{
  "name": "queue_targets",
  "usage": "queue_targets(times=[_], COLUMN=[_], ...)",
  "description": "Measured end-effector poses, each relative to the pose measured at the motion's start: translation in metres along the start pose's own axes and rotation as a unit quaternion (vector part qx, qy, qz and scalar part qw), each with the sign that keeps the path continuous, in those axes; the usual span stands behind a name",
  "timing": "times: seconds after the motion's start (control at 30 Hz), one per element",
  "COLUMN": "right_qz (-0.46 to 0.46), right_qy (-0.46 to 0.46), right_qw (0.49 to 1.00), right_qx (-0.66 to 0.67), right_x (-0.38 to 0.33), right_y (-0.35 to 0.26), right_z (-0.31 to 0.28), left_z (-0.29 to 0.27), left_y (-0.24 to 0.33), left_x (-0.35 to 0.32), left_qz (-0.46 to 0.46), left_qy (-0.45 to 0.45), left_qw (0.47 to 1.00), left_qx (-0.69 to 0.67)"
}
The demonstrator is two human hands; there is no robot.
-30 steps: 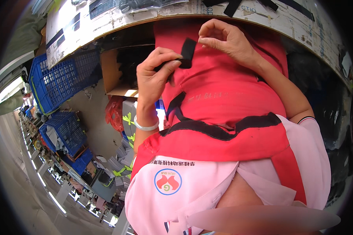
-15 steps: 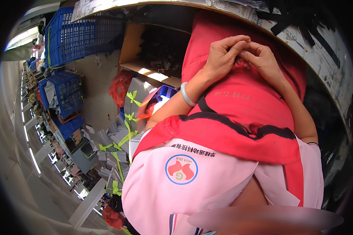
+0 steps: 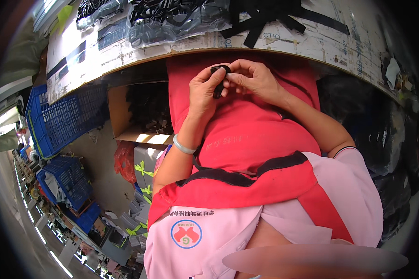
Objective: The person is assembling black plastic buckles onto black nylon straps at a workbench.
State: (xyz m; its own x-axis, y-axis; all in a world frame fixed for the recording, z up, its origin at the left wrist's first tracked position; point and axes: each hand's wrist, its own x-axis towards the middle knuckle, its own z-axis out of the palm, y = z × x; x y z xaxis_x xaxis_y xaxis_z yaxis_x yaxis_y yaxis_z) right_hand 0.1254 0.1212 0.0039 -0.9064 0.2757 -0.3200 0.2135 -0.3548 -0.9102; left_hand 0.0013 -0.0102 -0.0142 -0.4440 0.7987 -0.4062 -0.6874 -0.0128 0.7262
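Over my lap, in front of the red apron (image 3: 246, 121), my two hands meet below the table's edge. A short black strap (image 3: 217, 90) is folded or looped between them, one end up at the fingertips and another part hanging below. My left hand (image 3: 203, 90), with a pale bangle on its wrist, is closed on the strap between thumb and fingers. My right hand (image 3: 256, 80) pinches the same strap from the other side. Fingers partly cover the strap, so its full shape is hidden.
On the worn white table (image 3: 172, 51) lie black straps (image 3: 270, 18) and a clear plastic bag of black pieces (image 3: 172, 23). An open cardboard box (image 3: 118, 111) with dark contents stands below, left. Farther left are blue crates (image 3: 56, 121). Dark plastic bags (image 3: 363, 121) sit at right.
The view has shifted, so more of the tabletop shows. My hands have moved slightly apart, and the black strap, not discernible before, now shows between them.
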Motion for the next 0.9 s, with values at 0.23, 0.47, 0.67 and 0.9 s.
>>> queue_targets(times=[0.23,0.47,0.67,0.9], right_qz=[-0.395,-0.255,-0.283,0.041], right_qy=[0.224,0.115,0.109,0.019], right_qw=[0.7,0.664,0.8,0.996], right_qx=[-0.551,-0.694,-0.518,-0.073], right_x=[0.036,0.055,0.035,-0.005], right_y=[-0.041,-0.058,-0.061,-0.029], right_z=[-0.068,-0.08,-0.072,-0.01], left_z=[-0.006,-0.003,-0.009,0.004], left_y=[0.008,-0.002,-0.003,0.007], left_x=[0.002,0.0,-0.002,-0.005], left_qz=[-0.062,0.01,0.048,0.023], left_qy=[0.043,0.021,0.007,-0.009], left_qw=[0.997,0.988,0.988,0.984], left_qx=[0.02,0.155,0.146,0.174])
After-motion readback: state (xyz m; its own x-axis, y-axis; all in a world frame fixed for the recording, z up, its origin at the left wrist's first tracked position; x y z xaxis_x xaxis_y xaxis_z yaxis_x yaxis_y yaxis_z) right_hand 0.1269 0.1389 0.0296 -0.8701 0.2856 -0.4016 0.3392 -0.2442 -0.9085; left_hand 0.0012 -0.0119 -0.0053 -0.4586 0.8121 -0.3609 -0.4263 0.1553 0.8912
